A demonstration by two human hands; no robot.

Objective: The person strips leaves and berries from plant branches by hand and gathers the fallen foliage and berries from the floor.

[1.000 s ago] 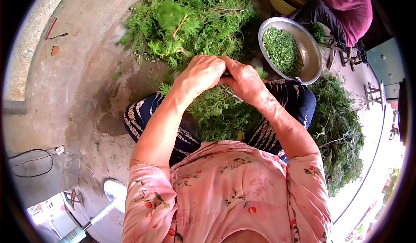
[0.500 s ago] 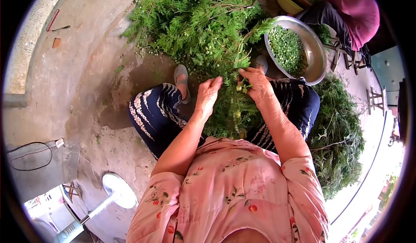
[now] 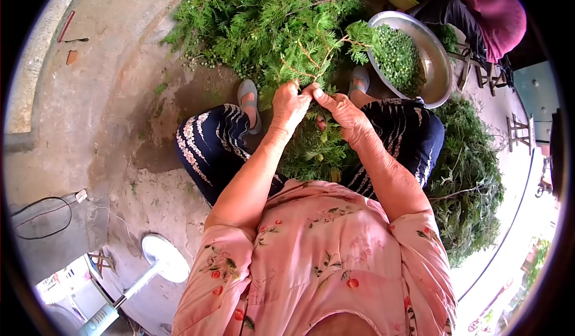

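My left hand (image 3: 291, 107) is closed, its fingertips pinching the base of a leafy evergreen branch (image 3: 316, 67). The branch points away from me, with thin reddish-brown stems forking through it. My right hand (image 3: 345, 115) meets the left at the same spot, thumb and finger pressed against the stem; its other fingers curl under, and what lies in the palm is mostly hidden. Beneath both hands, more green sprigs (image 3: 314, 153) lie in my lap between my knees. Beyond them spreads a large heap of evergreen branches (image 3: 257, 30) dotted with small pale-green berries.
A metal basin (image 3: 440, 66) holding green berries (image 3: 395, 57) stands right of my foot. A second pile of greenery (image 3: 464, 186) lies beside my right knee. At the upper right sits a person in a pink top (image 3: 494, 18). A white fan (image 3: 165, 258) stands at lower left.
My hands have come together and moved slightly away from me. The branch now stands out forward from the fingertips, its forked stems turned more upright.
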